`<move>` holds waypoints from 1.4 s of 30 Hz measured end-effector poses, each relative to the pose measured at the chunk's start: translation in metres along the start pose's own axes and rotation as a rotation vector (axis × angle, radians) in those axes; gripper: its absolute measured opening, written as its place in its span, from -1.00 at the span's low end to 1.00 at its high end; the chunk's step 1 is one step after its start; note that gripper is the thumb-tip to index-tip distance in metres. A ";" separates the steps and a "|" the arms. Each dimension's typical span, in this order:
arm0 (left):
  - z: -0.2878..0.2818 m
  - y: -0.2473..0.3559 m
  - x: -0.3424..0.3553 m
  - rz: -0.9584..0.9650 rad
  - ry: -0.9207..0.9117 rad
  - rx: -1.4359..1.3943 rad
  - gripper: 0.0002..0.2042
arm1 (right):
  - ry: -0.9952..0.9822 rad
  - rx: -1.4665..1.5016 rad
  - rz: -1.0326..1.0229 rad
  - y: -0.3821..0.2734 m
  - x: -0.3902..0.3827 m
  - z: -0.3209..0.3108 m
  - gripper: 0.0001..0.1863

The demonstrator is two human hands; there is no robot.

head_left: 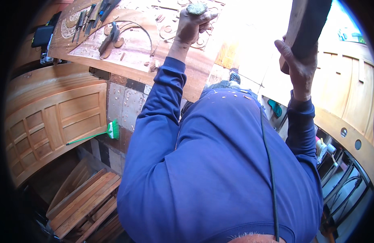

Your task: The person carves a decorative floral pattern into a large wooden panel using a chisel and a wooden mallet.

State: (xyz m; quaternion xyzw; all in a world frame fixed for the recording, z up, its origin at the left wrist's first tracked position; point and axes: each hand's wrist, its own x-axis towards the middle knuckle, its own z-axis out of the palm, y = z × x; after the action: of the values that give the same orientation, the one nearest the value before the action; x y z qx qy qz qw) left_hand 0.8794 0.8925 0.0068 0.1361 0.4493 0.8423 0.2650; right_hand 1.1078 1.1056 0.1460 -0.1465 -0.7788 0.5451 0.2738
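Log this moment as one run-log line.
left hand: grips round grey-green chisel handle | right hand: holds raised dark wooden mallet | carved brown wooden panel below

Bright daylight from far right, blown-out glare at top centre, black fisheye rim, edges bent, slightly soft.

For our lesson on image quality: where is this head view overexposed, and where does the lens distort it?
Head view: sunlight blows out the area between the left hand and right hand; the carved wooden panel stays readable; the door panel edges bow near the dark fisheye rim.
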 end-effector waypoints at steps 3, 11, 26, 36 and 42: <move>0.016 0.013 -0.004 0.010 0.144 0.061 -0.69 | 0.022 0.040 -0.151 -0.018 0.024 0.000 -0.34; 0.027 0.025 -0.016 0.143 -0.046 0.170 -0.80 | 0.074 -0.584 -0.595 0.019 0.070 0.029 -0.54; 0.055 0.030 -0.082 0.541 0.715 0.217 -0.82 | -0.275 -0.328 -0.118 0.064 0.001 0.025 -0.09; 0.050 0.043 -0.041 0.583 0.352 0.224 -0.65 | -0.019 0.110 0.387 0.104 -0.074 -0.020 -0.19; 0.038 0.029 -0.025 0.569 0.455 0.220 -0.69 | 0.019 0.080 0.402 0.113 -0.086 -0.035 -0.18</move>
State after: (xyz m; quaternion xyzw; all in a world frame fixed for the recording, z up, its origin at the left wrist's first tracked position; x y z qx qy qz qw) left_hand 0.9091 0.8913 0.0522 0.0924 0.5288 0.8375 -0.1022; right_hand 1.1896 1.1289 0.0268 -0.2931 -0.7089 0.6180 0.1723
